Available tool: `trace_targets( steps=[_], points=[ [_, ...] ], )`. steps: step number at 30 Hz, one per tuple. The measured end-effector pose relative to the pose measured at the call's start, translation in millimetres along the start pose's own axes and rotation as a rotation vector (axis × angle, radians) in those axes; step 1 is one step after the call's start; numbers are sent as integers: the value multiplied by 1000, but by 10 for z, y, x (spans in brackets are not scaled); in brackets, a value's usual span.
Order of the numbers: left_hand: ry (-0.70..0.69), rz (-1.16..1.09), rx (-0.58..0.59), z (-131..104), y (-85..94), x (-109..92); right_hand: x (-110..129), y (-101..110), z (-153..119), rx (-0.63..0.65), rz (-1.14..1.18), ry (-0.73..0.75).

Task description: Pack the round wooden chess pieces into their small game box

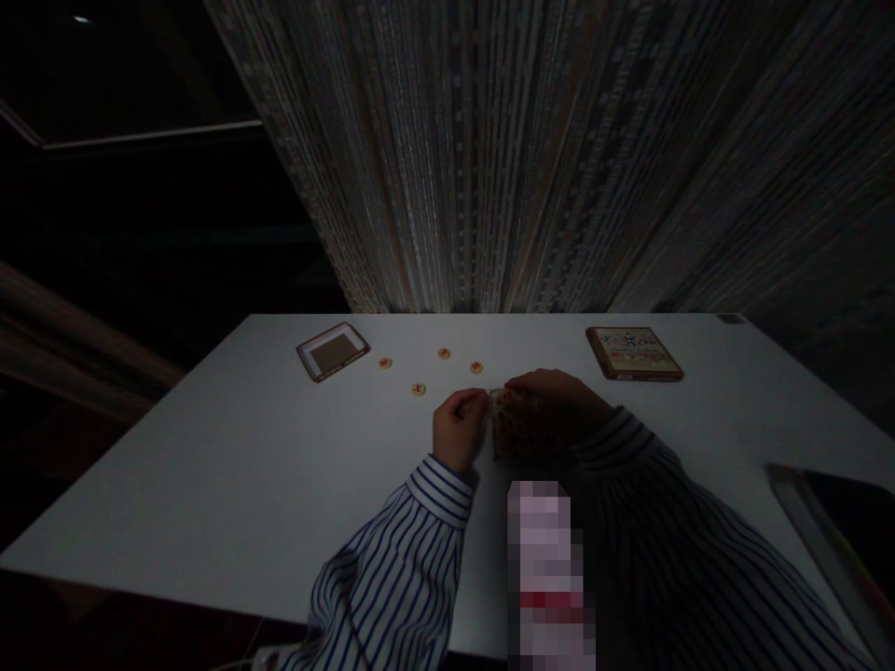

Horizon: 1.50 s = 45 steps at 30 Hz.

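A clear packet of small round pieces (514, 421) is at the middle of the white table. My left hand (460, 429) pinches the packet's left upper edge, its fingers closed. Over the packet's right side lies my right hand (559, 401), its fingers wrapped round it in shadow. Beyond my left hand, several round discs with red marks lie flat and apart, among them one disc (418, 390) nearest to me and another disc (476, 367) close to the packet.
An open shallow box (334, 352) sits at the back left of the white table (210, 466). At the back right is a flat patterned box (635, 353). A dark flat object (849, 522) rests at the right edge. A string curtain (475, 158) hangs behind.
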<state>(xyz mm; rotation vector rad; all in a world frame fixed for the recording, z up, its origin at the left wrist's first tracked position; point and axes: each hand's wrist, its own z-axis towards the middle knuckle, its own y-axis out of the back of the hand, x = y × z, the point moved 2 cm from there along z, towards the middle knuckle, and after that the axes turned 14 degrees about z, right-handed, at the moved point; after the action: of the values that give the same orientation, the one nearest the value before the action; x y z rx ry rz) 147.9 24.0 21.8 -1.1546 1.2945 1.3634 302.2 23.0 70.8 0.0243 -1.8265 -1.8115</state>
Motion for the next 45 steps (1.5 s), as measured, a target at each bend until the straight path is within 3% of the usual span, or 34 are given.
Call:
trace_targets(
  steps=[5,13,45],
  points=[
    [-52,104,-25,36,16,66,-121,-56,2,110,-97,-26],
    [-70,206,-18,48,8,112,-104,-54,-17,173,-113,-88],
    [-79,234,-21,40,12,83,-148,-83,-22,222,-79,-122]
  ],
)
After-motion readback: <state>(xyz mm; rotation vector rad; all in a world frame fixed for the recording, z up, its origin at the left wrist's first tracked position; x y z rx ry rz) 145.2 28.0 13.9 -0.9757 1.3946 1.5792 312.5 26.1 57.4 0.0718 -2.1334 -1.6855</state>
